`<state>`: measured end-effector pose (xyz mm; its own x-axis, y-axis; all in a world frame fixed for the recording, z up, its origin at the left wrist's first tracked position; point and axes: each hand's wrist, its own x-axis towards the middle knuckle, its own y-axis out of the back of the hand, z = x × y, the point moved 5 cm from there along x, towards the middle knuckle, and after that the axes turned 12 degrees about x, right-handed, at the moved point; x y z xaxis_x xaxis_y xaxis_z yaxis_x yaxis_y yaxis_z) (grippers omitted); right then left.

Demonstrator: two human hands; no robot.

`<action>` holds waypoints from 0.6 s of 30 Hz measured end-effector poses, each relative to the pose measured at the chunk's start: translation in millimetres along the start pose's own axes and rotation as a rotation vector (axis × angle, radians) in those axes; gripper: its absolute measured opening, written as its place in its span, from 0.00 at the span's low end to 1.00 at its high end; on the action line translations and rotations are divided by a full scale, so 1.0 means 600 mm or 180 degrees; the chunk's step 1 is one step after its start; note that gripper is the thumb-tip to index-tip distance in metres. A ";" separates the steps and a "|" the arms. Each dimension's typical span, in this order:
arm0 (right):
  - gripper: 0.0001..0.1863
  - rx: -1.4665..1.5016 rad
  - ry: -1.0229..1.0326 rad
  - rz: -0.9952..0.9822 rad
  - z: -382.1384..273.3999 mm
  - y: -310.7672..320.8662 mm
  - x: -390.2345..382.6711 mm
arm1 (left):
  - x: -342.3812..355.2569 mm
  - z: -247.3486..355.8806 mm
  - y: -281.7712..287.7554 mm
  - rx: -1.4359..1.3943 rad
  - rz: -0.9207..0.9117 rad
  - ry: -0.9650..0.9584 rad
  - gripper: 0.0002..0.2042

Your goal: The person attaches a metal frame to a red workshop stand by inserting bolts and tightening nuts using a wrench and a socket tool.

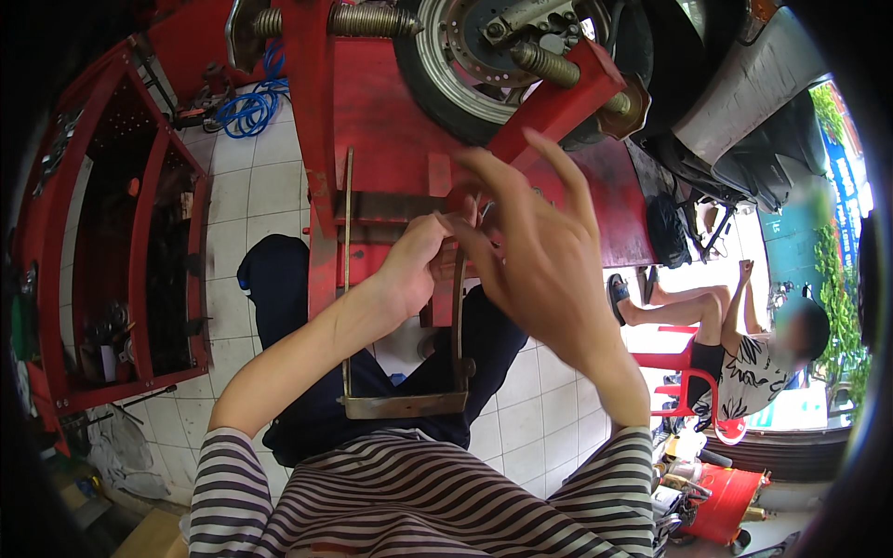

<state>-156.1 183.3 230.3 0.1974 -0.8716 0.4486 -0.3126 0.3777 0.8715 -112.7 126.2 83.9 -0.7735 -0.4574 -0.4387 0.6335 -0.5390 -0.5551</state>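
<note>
Forward reach is blocked by the wheel (437, 102) and red clamp arm (563, 107). A passage is left over the floor (228, 232) between the red cabinet (147, 232) and red post (313, 112) (narrowed by the blue hose (246, 113)). The metal frame (405, 405) is crowded on its right by both hands (549, 265).

Left hand (414, 259) at far end of U-shaped metal frame (405, 406); right hand (551, 265) blurred, close beside; motorcycle wheel (474, 65) beyond.

Downward fisheye view from head
</note>
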 end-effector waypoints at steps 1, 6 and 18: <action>0.24 0.0144 0.0039 0.0373 -0.012 0.011 -0.026 | 0.004 -0.005 0.003 0.0001 -0.0061 -0.0034 0.08; 0.17 0.0989 -0.0604 0.2144 0.040 0.033 -0.167 | 0.016 -0.009 -0.003 0.0016 -0.0481 -0.0012 0.11; 0.14 0.0569 -0.2151 0.0955 0.366 -0.175 -0.330 | 0.028 -0.015 0.002 -0.0027 -0.0567 -0.0062 0.11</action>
<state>-366.2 247.6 6.6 -0.5139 -0.7629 0.3923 -0.4204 0.6226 0.6601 -125.1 123.9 69.3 -0.8730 -0.3688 -0.3190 0.4861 -0.6067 -0.6290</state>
